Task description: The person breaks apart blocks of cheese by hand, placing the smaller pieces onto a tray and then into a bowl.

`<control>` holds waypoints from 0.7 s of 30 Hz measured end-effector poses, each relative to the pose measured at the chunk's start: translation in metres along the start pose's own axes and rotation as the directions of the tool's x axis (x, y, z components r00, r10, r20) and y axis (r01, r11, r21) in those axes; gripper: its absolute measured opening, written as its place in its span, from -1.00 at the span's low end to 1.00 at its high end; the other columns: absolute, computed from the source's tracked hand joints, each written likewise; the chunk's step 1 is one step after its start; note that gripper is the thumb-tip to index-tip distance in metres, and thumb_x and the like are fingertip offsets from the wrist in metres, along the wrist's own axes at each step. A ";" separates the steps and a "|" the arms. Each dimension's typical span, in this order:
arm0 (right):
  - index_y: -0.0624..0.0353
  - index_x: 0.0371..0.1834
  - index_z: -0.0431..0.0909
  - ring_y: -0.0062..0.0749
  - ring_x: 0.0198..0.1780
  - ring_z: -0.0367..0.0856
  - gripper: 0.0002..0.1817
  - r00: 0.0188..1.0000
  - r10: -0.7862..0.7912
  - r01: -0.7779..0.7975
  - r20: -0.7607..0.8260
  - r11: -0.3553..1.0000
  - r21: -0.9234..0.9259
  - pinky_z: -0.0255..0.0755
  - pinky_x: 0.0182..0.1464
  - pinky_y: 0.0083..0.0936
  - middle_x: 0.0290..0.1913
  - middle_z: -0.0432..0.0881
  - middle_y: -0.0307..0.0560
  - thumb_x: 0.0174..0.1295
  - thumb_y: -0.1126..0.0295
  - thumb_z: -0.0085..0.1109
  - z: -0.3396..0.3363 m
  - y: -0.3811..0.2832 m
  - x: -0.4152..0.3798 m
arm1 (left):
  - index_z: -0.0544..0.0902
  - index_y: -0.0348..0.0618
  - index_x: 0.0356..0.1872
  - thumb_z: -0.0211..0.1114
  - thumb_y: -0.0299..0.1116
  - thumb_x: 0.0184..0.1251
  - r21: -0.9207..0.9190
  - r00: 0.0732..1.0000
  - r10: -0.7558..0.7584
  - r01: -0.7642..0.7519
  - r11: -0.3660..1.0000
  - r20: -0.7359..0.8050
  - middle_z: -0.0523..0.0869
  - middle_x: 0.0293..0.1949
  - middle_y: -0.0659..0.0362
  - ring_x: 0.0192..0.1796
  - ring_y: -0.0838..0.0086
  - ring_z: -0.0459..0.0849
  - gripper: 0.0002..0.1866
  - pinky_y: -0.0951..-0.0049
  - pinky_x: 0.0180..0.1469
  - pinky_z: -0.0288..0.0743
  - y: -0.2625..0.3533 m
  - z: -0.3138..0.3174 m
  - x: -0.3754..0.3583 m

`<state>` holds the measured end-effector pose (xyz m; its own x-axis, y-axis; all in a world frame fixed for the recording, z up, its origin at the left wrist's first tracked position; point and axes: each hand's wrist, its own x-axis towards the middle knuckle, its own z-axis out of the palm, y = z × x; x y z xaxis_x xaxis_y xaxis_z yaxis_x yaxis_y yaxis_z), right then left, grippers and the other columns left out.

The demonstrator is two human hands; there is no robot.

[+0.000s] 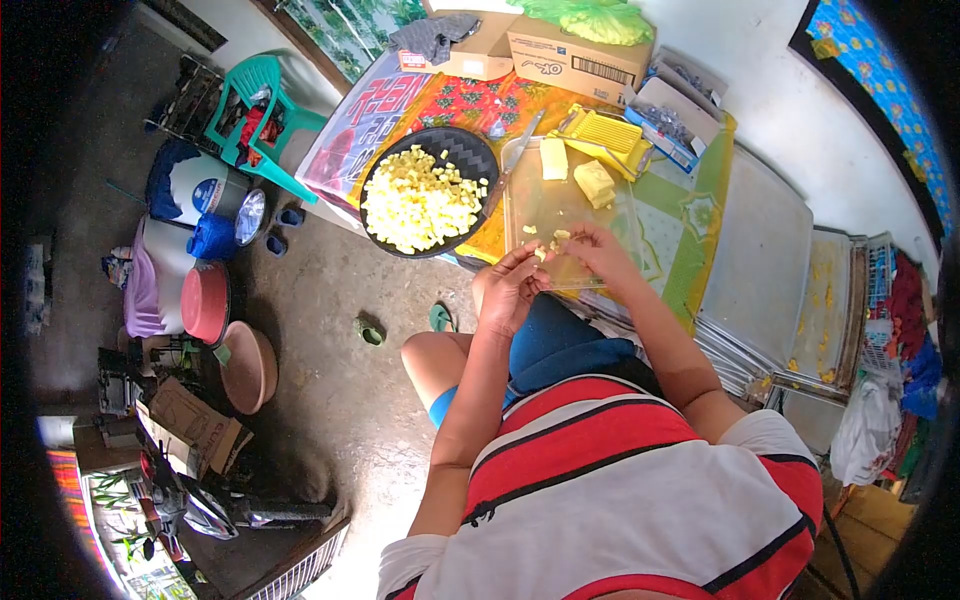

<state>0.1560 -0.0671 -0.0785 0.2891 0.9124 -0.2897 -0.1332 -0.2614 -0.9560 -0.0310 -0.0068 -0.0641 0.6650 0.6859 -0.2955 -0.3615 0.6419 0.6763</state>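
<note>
My left hand [512, 288] is closed in a pinch on a small yellow piece [541, 254], over the near edge of a translucent cutting board [620, 255]. Close beside it, my right hand [598, 256] pinches other yellow bits [561, 237]. Farther back on the board lie a rectangular yellow block [553, 159] and a rougher yellow chunk [595, 184]. Small yellow cubes [415, 200] fill a round black tray [466, 148] to the left. Between tray and board lies a knife [517, 152], its brown handle toward me.
A yellow plastic rack-like item [605, 135] stands behind the board. Cardboard boxes [575, 65] line the table's back. Stacked flat trays [757, 245] stand at the right. Leftward are a green chair [250, 120], basins [248, 368] and slippers [370, 331] on the floor.
</note>
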 end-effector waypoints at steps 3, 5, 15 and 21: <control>0.21 -0.18 0.61 -0.65 -0.31 0.52 -0.67 0.969 -0.245 0.227 -0.033 0.933 -0.279 0.38 -0.31 -0.62 -0.30 0.64 -0.23 0.12 0.20 0.33 -0.003 0.040 0.018 | 0.53 -0.20 0.08 0.19 -0.48 0.33 -0.012 1.000 0.004 -0.004 1.000 0.003 0.71 -0.09 0.01 -0.38 0.49 0.70 -0.70 0.47 -0.28 0.62 0.001 -0.002 0.000; 0.22 -0.17 0.61 -0.61 -0.30 0.54 -0.66 0.983 -0.165 0.139 -0.081 0.957 -0.255 0.40 -0.24 -0.62 -0.30 0.65 -0.22 0.14 0.19 0.33 -0.003 0.043 0.017 | 0.52 -0.19 0.08 0.20 -0.47 0.33 -0.018 1.000 0.009 -0.009 1.000 0.005 0.70 -0.07 0.00 -0.37 0.49 0.71 -0.70 0.48 -0.29 0.62 0.001 -0.002 0.000; 0.13 -0.08 0.55 -0.79 -0.54 0.34 -0.67 0.999 -0.040 0.029 0.033 0.960 0.277 0.16 -0.56 -0.75 -0.35 0.65 -0.31 0.17 0.23 0.32 0.008 -0.020 -0.010 | 0.48 -0.19 0.11 0.19 -0.43 0.37 0.087 1.000 0.016 -0.015 0.996 -0.002 0.71 -0.09 0.04 -0.37 0.49 0.72 -0.68 0.50 -0.26 0.64 0.001 0.004 0.001; 0.10 -0.11 0.56 -0.78 -0.57 0.36 -0.75 0.990 -0.120 0.102 0.074 0.972 0.214 0.19 -0.56 -0.75 -0.42 0.63 -0.33 0.19 0.29 0.30 0.012 -0.024 -0.012 | 0.45 -0.23 0.16 0.19 -0.42 0.38 0.144 0.999 0.026 -0.029 0.989 0.018 0.70 -0.13 0.07 -0.32 0.47 0.73 -0.64 0.48 -0.20 0.65 -0.001 0.005 0.001</control>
<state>0.1439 -0.0684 -0.0519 0.2325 0.9578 -0.1687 -0.3027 -0.0936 -0.9485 -0.0266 -0.0082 -0.0611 0.6671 0.6961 -0.2654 -0.2826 0.5661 0.7744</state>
